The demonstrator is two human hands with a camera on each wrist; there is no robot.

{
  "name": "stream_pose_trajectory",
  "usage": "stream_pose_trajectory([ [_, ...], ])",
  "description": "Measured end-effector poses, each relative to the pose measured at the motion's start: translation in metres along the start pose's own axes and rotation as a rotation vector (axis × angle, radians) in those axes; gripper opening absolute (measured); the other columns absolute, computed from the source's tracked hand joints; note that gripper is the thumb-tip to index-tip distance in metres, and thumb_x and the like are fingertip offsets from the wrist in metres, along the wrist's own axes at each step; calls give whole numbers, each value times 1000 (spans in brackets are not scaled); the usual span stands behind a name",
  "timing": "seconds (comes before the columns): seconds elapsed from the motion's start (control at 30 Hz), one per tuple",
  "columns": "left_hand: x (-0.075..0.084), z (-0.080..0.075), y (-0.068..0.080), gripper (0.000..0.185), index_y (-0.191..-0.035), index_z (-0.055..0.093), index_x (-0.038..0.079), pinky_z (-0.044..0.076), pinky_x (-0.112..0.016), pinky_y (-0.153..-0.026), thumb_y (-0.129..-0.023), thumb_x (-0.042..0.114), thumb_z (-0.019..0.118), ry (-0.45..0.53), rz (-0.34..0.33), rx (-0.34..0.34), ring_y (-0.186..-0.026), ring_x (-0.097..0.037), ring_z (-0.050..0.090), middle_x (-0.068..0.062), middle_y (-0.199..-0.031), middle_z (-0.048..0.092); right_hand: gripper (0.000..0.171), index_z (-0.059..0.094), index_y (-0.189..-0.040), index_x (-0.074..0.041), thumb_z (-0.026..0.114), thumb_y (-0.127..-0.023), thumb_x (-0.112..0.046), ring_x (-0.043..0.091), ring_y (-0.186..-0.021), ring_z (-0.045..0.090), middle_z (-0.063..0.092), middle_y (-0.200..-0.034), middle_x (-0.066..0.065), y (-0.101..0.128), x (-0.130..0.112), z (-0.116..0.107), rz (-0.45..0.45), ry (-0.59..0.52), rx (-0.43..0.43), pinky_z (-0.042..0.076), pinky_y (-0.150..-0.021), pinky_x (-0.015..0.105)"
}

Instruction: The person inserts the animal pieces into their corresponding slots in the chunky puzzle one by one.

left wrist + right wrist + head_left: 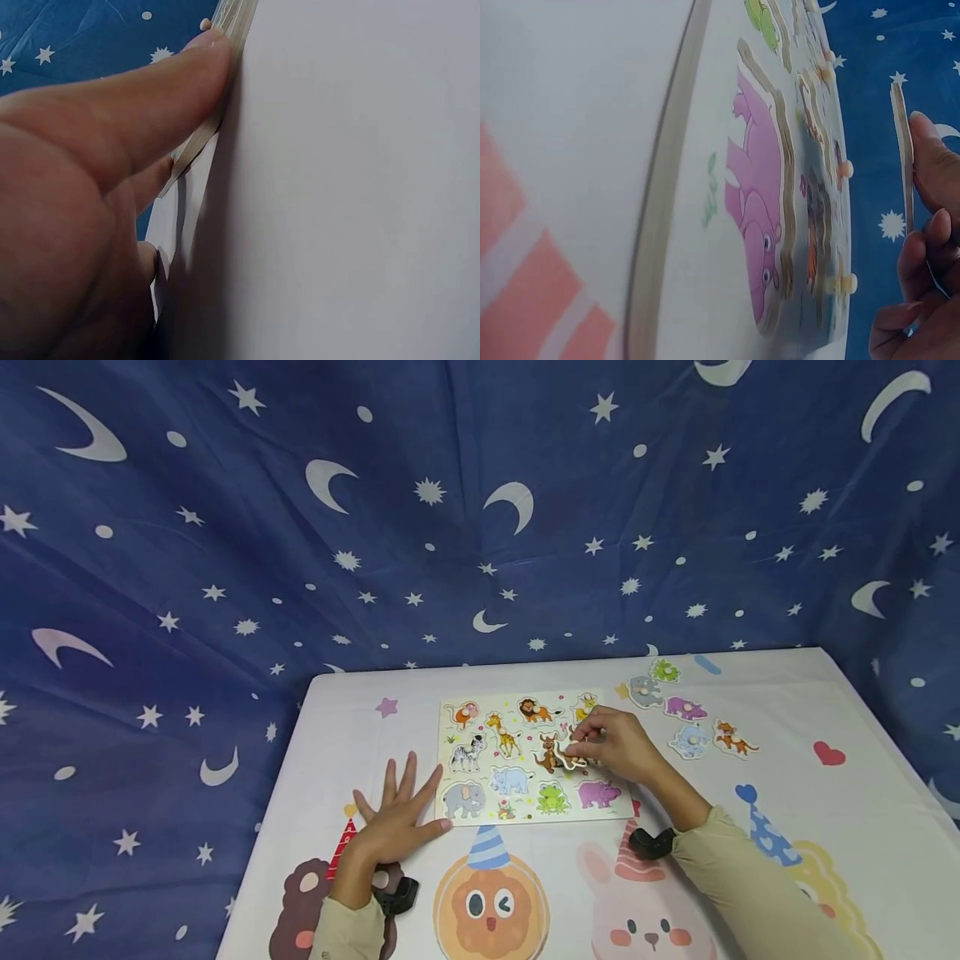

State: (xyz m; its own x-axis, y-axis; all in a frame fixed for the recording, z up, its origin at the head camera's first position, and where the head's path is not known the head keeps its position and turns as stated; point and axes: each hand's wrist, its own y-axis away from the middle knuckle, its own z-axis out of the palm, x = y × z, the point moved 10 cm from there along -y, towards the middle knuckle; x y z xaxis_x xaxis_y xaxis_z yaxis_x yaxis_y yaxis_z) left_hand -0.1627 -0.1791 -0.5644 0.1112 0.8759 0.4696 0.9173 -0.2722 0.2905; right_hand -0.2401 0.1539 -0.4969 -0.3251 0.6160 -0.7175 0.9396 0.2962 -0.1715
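Note:
A wooden animal puzzle board [525, 817] lies flat on the table. My right hand [618, 745] is over its right part and pinches a brown kangaroo puzzle piece [572, 758] between thumb and fingers. In the right wrist view this puzzle piece [903, 157] is seen edge-on, raised above the board. Just left of it is the board's kangaroo picture [547, 753]. My left hand [397, 827] rests with spread fingers at the board's left edge; its thumb [202, 67] touches that edge. A purple hippo recess [757, 180] shows in the right wrist view.
Several loose pieces lie right of the board: a green frog [664, 671], a grey elephant [645, 692], a purple hippo [686, 708], a blue rhino [691, 741] and a tiger [733, 739]. A blue starry curtain [450, 527] hangs behind the table.

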Motion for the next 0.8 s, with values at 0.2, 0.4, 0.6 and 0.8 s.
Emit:
stream_pose_trajectory([
  [0.2,0,1,1,87,-162,22,37,-23,-84,-101,-91,62,65,-6,-1,3,-156,-43,-22,-7,-173,-13,17,74,-82,-21,89,-78,-27,12,-72,52,59,-78,-6,-6,0,10,2,-8,-15,43,-63,24],
  [0.4,0,1,1,87,-162,22,37,-23,-84,-101,-91,62,65,-5,-1,8,-156,-43,-22,-7,-173,-12,17,74,-81,-20,90,-78,-26,11,-70,51,59,-77,-6,-13,-5,20,-24,-37,-22,43,-62,24],
  [0.6,-2,3,0,87,-162,23,38,-23,-84,-101,-90,63,65,-3,-8,4,-156,-43,-22,-7,-173,-12,17,74,-81,-19,90,-78,-24,10,-68,51,59,-76,-5,-18,-7,32,-17,-52,-66,42,-61,23],
  [0.8,0,2,0,87,-162,22,38,-23,-84,-101,-91,62,65,-8,-1,4,-156,-43,-22,-7,-173,-12,18,74,-80,-20,90,-77,-27,10,-69,50,59,-76,-7,-23,-4,42,3,-14,-103,42,-63,23],
])
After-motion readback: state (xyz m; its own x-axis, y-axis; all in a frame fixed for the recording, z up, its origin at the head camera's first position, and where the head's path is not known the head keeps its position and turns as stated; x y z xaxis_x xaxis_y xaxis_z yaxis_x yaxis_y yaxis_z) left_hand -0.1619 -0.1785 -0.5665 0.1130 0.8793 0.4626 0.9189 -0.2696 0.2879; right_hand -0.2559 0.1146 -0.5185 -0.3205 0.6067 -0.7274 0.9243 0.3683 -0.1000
